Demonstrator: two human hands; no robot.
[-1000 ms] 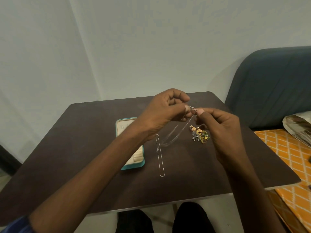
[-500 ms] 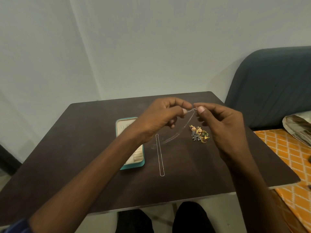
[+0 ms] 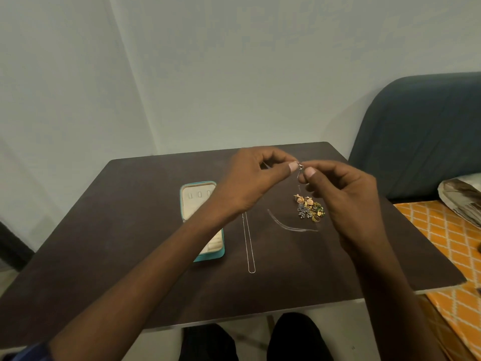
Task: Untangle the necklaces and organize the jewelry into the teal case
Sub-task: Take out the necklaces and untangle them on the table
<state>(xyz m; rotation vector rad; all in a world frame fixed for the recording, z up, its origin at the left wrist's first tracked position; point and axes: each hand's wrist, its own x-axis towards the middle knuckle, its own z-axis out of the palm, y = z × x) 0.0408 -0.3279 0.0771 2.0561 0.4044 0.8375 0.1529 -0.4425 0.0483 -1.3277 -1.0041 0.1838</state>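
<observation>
Both hands are hovering above the far middle of the dark table (image 3: 109,256), meeting fingertip to fingertip. The left hand (image 3: 250,183) is pinching the clasp end of a thin silver necklace (image 3: 291,226) between thumb and forefinger, and the right hand (image 3: 346,194) is pinching the same end just beside it, its other fingers curling loosely underneath. From the pinch the fine chain is dropping down towards the table, and a curved stretch of it is lying on the surface in front of the small jewelry pile (image 3: 309,208), a heap of gold, green and dark pieces sitting just under the right hand. A second necklace (image 3: 249,243) is lying straightened out in a narrow loop on the table, pointing towards the person, between the held chain and the teal case (image 3: 208,257). The case is lying open to the left of it, showing a cream lining with slots; the left forearm is crossing over its middle. A dark blue chair (image 3: 421,136) is standing off to the right, beside an orange patterned cloth (image 3: 447,246)
</observation>
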